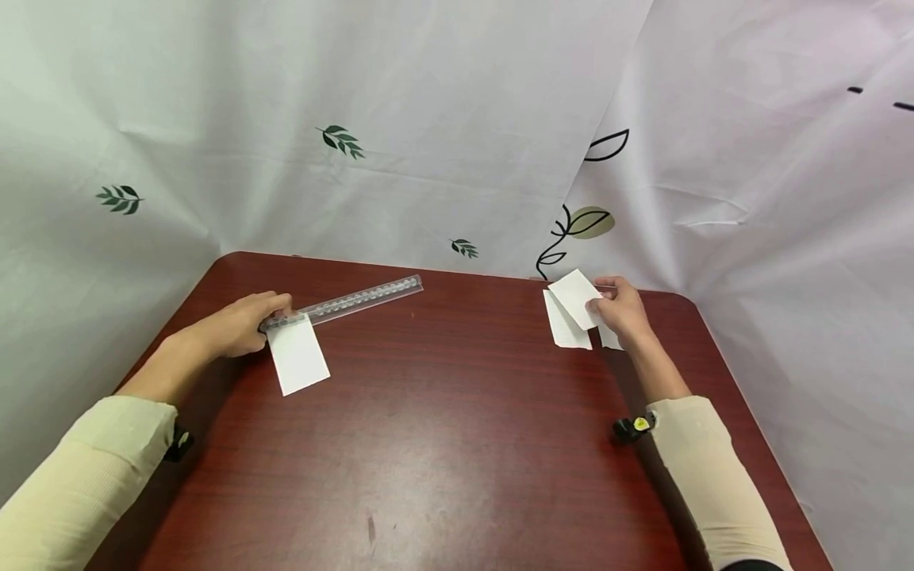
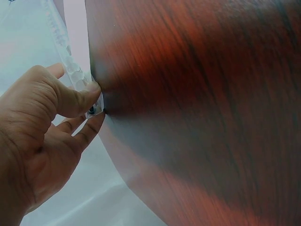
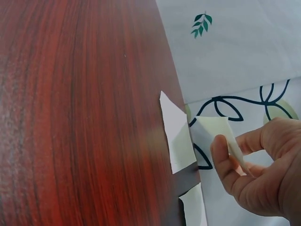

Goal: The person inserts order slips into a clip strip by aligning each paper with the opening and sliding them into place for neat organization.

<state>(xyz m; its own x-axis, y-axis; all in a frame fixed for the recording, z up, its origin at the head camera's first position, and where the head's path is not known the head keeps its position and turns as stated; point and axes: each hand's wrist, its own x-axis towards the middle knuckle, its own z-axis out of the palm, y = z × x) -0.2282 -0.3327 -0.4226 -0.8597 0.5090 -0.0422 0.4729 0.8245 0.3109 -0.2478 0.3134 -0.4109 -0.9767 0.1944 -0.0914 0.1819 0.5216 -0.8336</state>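
Note:
My left hand [image 1: 246,323] pinches the near-left end of a clear plastic ruler [image 1: 364,297], thumb on one face and fingers on the other. A white paper piece [image 1: 298,357] overlaps that end of the ruler and extends toward the front of the table; the left wrist view shows it edge-on as a pale strip [image 2: 78,33] beside the ruler. At the back right, my right hand [image 1: 623,311] holds another white paper piece [image 1: 577,296] raised between thumb and fingers. Beneath it lie two more paper pieces, one on the left [image 3: 178,136] and one on the right [image 3: 194,207], partly hidden in the head view.
Both hands work over a dark red wood-grain table [image 1: 428,444]. White curtains [image 1: 428,95] with leaf prints hang close behind its back edge and along both sides. A dark wrist device [image 1: 631,428] sits below the right forearm.

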